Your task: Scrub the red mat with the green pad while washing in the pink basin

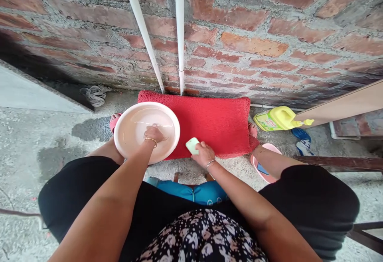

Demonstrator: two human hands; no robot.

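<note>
Both hands are near the middle of the frame: the left hand [154, 133] is lowered into the water [133, 134] of a pale basin [117, 136], and because its fingers are blurred there, I cannot tell whether they hold something. The right hand [205, 155] grips a pale green bar [191, 145], perhaps soap, by its right side, probably so that the broad face is free for use. This bar is over the red cloth [215, 122], just right of the basin, which rests on the cloth's left end, seemingly for easy reach. Cloth and basin lie between the two feet [253, 131], maybe to keep everything in front of the body. Farther outward, a pink tub [277, 148] and a yellow bottle [273, 118] are at the right, and white pipes [180, 34] run along the brick wall [254, 44] above.
</note>
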